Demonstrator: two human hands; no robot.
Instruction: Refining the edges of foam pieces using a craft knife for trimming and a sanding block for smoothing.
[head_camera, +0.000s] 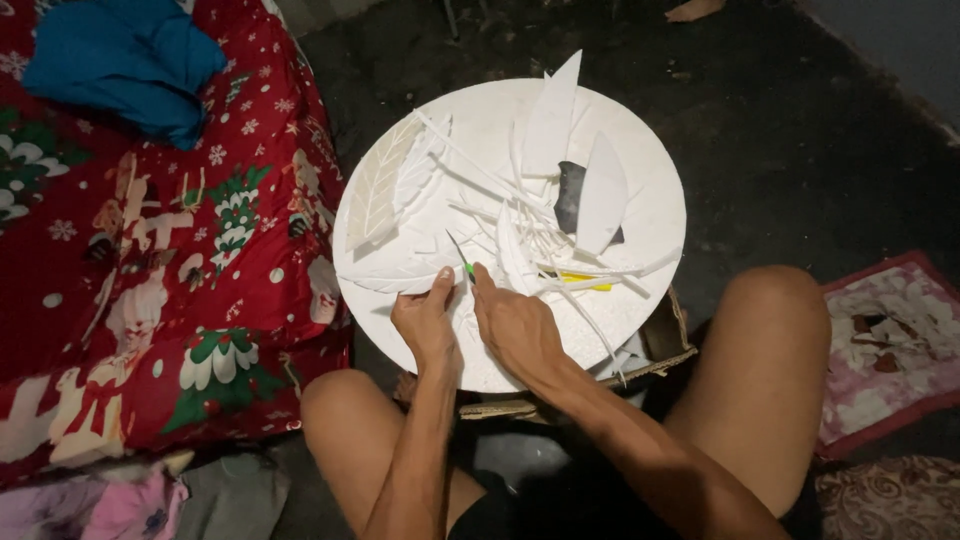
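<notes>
Fingers of our left hand (425, 325) lie pressed down on a white foam leaf piece (395, 280), thumb raised toward the blade, pinning the piece flat against the round white board (650, 240). Our right hand (515, 325) sits just beside it, its fingers curled tight around a small cutter with a green tip (467, 268); the thin blade points up and away from us, touching the foam between the two hands. Both hands rest at the near edge of the board, which sits on a torn cardboard box (670, 345) between our bare knees.

Across the board we see a scatter of white cut-outs: a long veined leaf shape (380, 185) at the left, a tall pointed leaf (550, 120) near the far rim, another pointed one (603, 195) lying over a dark grey object (570, 190) (we cannot tell what it is), and many thin white strips (500, 195) crossing one another. A yellow strip (580, 280) shows under the scraps to the right of our right hand.

To our left lies a red blanket with festive tree prints (150, 280), a blue cloth (125, 60) bunched on it. A pink patterned mat (890, 345) lies to our right on the dark floor (800, 130).
</notes>
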